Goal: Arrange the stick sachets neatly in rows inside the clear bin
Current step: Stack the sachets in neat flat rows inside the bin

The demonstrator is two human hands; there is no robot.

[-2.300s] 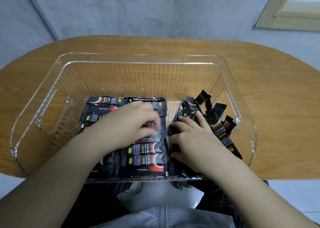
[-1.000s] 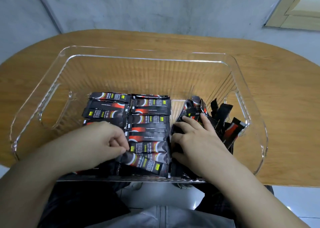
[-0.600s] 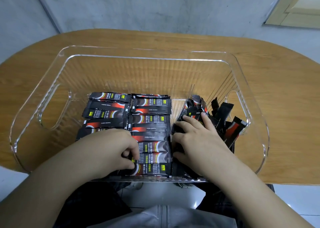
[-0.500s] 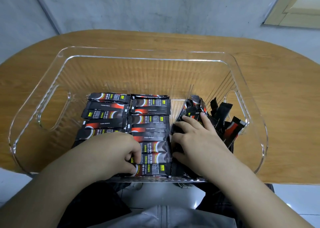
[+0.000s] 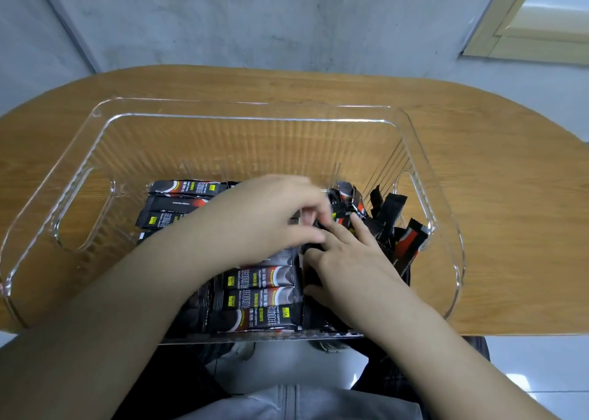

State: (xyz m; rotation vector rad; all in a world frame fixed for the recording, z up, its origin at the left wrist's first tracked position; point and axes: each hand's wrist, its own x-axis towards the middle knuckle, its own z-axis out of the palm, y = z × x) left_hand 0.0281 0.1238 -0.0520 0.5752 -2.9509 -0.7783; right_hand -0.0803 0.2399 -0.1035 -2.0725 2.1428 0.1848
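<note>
Beneath both hands (image 5: 318, 241), stick sachets (image 5: 261, 295)

A plain room, maybe home or office: my wooden desk (image 5: 478, 177), bare grey wall (image 5: 255, 21), cream door frame (image 5: 497, 37).

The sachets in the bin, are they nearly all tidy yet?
Partly. Two flat rows of sachets fill the clear bin's left and middle. The left hand reaches toward the loose pile, where the right hand rests. That jumble is left.
</note>
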